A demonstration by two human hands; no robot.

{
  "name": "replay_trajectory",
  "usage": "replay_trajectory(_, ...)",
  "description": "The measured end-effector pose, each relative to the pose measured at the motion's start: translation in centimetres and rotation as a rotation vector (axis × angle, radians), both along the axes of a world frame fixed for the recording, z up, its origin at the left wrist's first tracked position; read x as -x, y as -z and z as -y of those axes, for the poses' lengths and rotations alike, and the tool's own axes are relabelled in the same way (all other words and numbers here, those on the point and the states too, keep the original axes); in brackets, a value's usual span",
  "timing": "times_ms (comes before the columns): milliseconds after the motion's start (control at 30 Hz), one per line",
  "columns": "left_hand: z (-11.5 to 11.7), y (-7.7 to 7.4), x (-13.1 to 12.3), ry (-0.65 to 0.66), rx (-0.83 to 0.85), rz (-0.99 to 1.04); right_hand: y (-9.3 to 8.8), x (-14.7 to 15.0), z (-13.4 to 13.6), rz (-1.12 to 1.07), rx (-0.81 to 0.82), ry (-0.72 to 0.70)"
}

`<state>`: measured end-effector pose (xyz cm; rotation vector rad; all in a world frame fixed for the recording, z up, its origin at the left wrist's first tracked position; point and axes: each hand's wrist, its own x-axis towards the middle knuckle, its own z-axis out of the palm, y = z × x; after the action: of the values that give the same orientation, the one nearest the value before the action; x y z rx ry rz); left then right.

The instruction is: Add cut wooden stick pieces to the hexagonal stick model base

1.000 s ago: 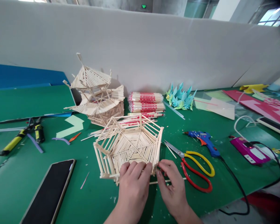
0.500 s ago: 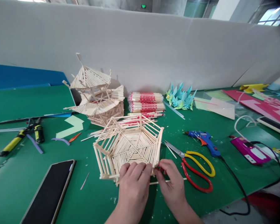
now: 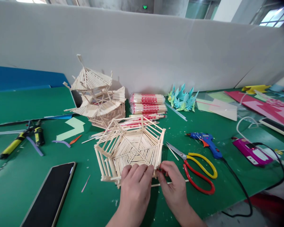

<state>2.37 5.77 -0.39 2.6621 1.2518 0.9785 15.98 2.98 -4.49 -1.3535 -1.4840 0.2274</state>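
A polygonal basket-like frame of thin wooden sticks [image 3: 130,145] rests on the green table, its floor filled with rings of sticks and its sides made of stacked rails. My left hand [image 3: 136,189] is closed over the near rim, fingers curled over the top rail. At the near right corner, my right hand [image 3: 172,184] pinches with thumb and forefinger against the frame; whatever small piece sits in that pinch is hidden. A loose stick [image 3: 156,185] lies on the table, passing beneath my right hand. Scissors [image 3: 191,167] with red and yellow handles lie just right of it.
Behind the frame stand a stick pagoda model [image 3: 97,94] and packed stick bundles [image 3: 148,103]. A blue glue gun [image 3: 207,142], its cord and a purple power box [image 3: 252,151] lie right. A phone [image 3: 49,195] and pliers [image 3: 21,140] lie left. Folded blue paper [image 3: 183,97] sits farther back.
Both hands hold the same position at the frame's near right corner. The view has shifted very slightly; nothing else visibly differs.
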Motion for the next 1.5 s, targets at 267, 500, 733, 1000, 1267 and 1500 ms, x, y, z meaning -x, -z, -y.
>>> replay_trajectory(267, 0.0, -0.1, -0.1, -0.011, -0.028, 0.016, 0.0, 0.0, 0.0, 0.005, 0.007, -0.010)
replay_trajectory(500, -0.1, -0.2, -0.3, -0.021, -0.040, 0.035, 0.0, 0.0, 0.0, 0.011, 0.017, -0.003)
replay_trajectory(733, 1.1, -0.6, 0.0, -0.104, -0.076, 0.062, 0.0, -0.1, 0.9, 0.004, 0.059, 0.002)
replay_trajectory(1000, 4.5, 1.1, 3.3, -0.178, -0.080, 0.266, 1.0, -0.2, 1.9, -0.049, 0.162, 0.103)
replay_trajectory(1267, 5.4, 3.0, 4.8, -0.616, 0.042, 0.405, 0.5, 0.2, 2.0, -0.017, 0.142, 0.004)
replay_trajectory(1500, 5.0, 4.4, 5.0, -0.576, 0.142, 0.396, 1.3, 0.0, 2.0, 0.062, 0.025, -0.065)
